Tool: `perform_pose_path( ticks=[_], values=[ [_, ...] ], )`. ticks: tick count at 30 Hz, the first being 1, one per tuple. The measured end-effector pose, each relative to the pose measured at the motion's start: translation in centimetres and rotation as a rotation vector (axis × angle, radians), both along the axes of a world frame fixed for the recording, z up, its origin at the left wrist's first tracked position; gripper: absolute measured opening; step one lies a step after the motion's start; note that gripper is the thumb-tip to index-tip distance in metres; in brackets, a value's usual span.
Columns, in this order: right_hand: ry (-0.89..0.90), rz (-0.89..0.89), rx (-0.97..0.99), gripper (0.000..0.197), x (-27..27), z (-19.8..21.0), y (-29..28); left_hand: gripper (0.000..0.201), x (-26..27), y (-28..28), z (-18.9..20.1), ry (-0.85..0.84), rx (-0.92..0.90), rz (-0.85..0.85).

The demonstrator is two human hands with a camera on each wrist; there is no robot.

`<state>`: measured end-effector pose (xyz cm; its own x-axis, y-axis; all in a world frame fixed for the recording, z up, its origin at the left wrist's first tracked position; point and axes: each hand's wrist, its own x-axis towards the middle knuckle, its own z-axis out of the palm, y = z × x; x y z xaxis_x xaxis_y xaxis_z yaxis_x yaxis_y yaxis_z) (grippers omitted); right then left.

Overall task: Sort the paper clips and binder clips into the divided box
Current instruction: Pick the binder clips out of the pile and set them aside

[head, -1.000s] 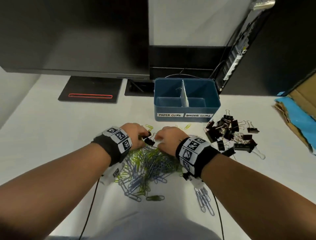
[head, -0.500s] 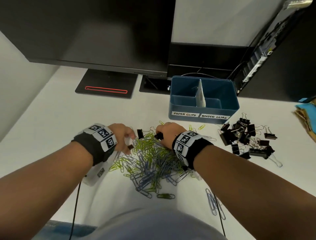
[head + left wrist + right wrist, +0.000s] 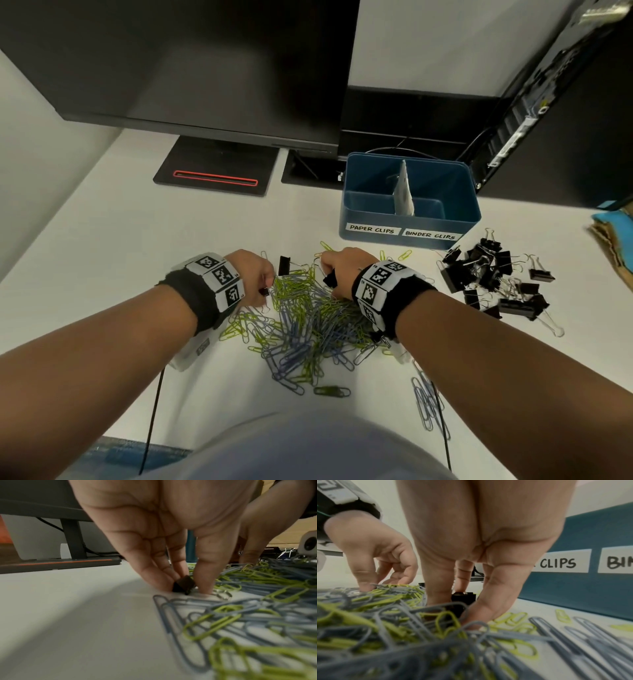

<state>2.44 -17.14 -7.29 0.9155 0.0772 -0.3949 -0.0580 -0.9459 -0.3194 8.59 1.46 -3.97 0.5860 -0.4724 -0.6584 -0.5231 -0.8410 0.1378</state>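
White desk [image 3: 102, 240], left hand [image 3: 253, 274] pinching small binder clip [image 3: 183, 584], right hand [image 3: 342, 270] gripping another [image 3: 329, 279].

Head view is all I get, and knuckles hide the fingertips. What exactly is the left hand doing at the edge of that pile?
Observer: In the left wrist view, the left hand pinches a small binder clip between thumb and fingertips.
Operator: Lifted?
Observer: No, its lower edge touches the desk.
Operator: And the right?
Observer: The right hand closes thumb and fingers around a second binder clip, behind the paper clips.
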Motion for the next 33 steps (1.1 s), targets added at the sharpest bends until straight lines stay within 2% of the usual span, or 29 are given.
perform_pose_path(
  ticks=[4, 7, 14, 19, 22, 25, 28, 31, 33],
  values=[
    [0.011, 0.038, -0.064, 0.012, -0.1, 0.2, -0.1, 0.024, 0.1, 0.0, -0.2, -0.043, -0.026, 0.012],
    [-0.012, 0.058, -0.102, 0.019, -0.3, 0.1, -0.2, 0.018, -0.1, -0.2, 0.0, -0.042, -0.041, 0.030],
    [-0.019, 0.062, -0.035, 0.035, -0.8, -0.4, -0.1, 0.022, -0.9, -0.6, -0.2, -0.073, -0.083, 0.025],
    [0.003, 0.086, -0.069, 0.018, -1.2, 0.0, -0.2, 0.014, -0.7, -0.1, 1.2, -0.100, -0.177, 0.114],
    [0.039, 0.078, -0.059, 0.008, -0.9, -0.1, -0.3, 0.024, 0.4, -0.6, 2.3, -0.132, -0.225, 0.179],
    [0.080, 0.061, -0.047, 0.019, -0.4, -0.3, -0.5, 0.030, 1.4, -1.9, 2.7, -0.155, -0.197, 0.222],
    [0.061, 0.033, -0.017, 0.021, -0.5, -0.3, -0.3, 0.033, 1.9, -3.0, 2.0, -0.146, -0.144, 0.180],
    [0.054, 0.062, -0.019, 0.033, -1.1, -0.4, 0.1, 0.031, 1.9, -3.5, 1.0, -0.142, -0.085, 0.166],
    [0.058, 0.070, -0.057, 0.032, -1.3, -0.5, 0.2, 0.031, 1.9, -3.5, 0.4, -0.156, -0.069, 0.188]
  ],
)
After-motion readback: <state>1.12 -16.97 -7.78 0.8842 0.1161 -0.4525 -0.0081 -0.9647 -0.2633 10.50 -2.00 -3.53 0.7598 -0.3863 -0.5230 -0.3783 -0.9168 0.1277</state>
